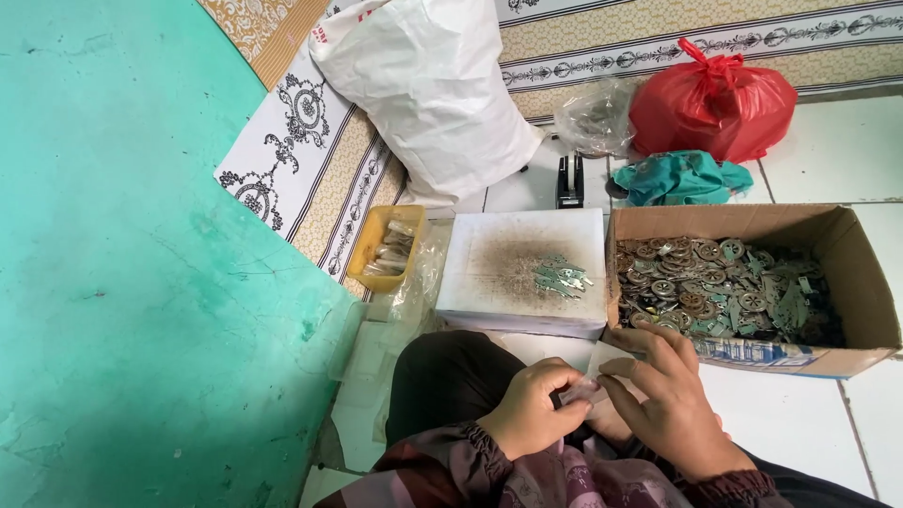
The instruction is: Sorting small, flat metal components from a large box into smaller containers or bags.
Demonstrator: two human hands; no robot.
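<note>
Left hand and right hand each pinch-grip one small clear packet over the lap, just in front of the white block; thin slippery film could slip, dropping among loose metal parts in cardboard box.

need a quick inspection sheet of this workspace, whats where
surface: white tiled floor beside a green wall; white block serves as a stained work top.
job's things: left hand and right hand together pinch a small clear packet; a few greenish metal pieces lie on the block.
clutter: cardboard box full of metal parts, yellow tray, white sack, red bag, teal cloth, tape dispenser.
grippers: fingers of both hands closed on the packet.
cables: nothing seen.
surroundings: patterned mat along the wall.
</note>
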